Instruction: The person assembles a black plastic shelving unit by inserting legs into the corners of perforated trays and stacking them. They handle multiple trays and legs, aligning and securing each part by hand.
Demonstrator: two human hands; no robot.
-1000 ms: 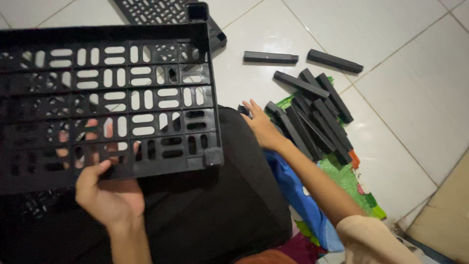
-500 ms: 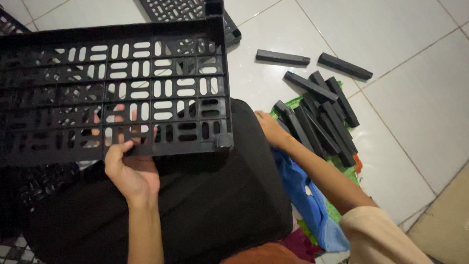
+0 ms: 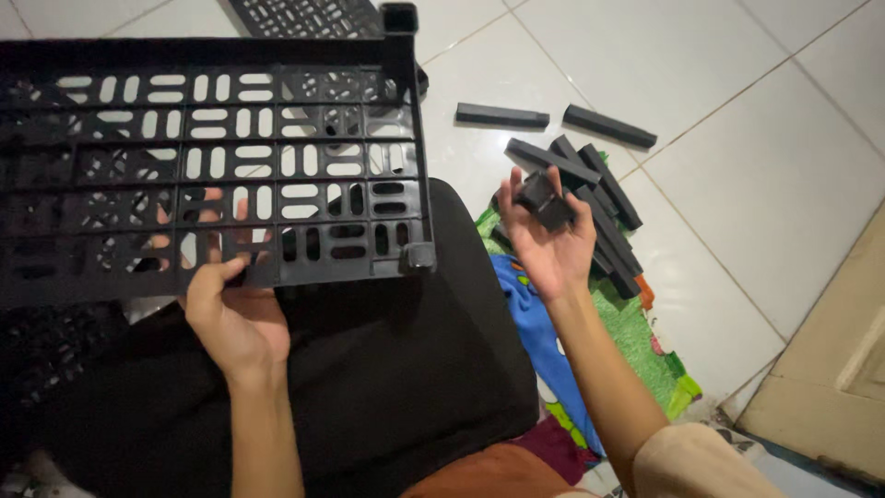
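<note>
The black slotted plastic crate panel [image 3: 212, 166] runs off the frame's left edge and hides the left hand's fingers [image 3: 207, 217] behind its slots. At the top edge, a second black perforated panel [image 3: 309, 17] is cut off.

Crate panel [image 3: 212, 166] sits far left, over the lap, w/ left hand [image 3: 230, 314] under its near edge. Second panel [image 3: 313, 17] lies behind it on the floor. Right hand [image 3: 548, 244] is to the right, short bar [image 3: 544, 198] in it. Bar pile [image 3: 590, 198] lies beyond on the cloth [image 3: 636, 341]; two bars [image 3: 553, 120] behind the pile.
</note>
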